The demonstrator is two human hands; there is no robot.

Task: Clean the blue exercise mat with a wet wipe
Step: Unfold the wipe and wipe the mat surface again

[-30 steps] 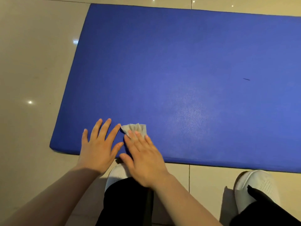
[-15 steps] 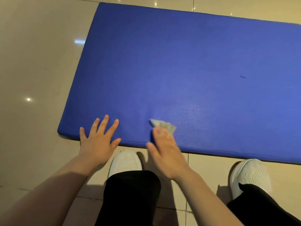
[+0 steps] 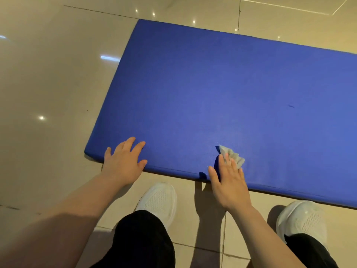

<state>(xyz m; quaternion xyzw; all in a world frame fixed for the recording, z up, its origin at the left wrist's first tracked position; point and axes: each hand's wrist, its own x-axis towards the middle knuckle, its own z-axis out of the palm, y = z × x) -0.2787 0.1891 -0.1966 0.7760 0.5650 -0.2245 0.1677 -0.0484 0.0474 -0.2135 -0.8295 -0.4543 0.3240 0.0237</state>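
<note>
Two hands: we see both of our bare hands reaching down to a blue mat on the floor.
Mat (image 3: 222, 97): blue, thick and flat, it lies on the floor and runs off the right edge of view; its near left corner is just beside our left hand.
Left hand (image 3: 123, 161): palm down, fingers straight and spread, it rests on the mat's near edge by that corner and holds nothing.
Right hand (image 3: 229, 180): palm down, fingers straight and close together, it presses the wipe flat against the mat at its near edge.
Wipe (image 3: 234, 156): white and crumpled, it lies on the mat under our right fingertips and pokes out beyond them.
Floor (image 3: 48, 93): glossy beige tiles with small bright reflections.
Shoes: two white mesh shoes stand on the tiles just short of the mat, the left (image 3: 159, 202) between our hands and the right (image 3: 303, 219) well apart from it.
Trousers (image 3: 143, 240): black, at the bottom of view.
</note>
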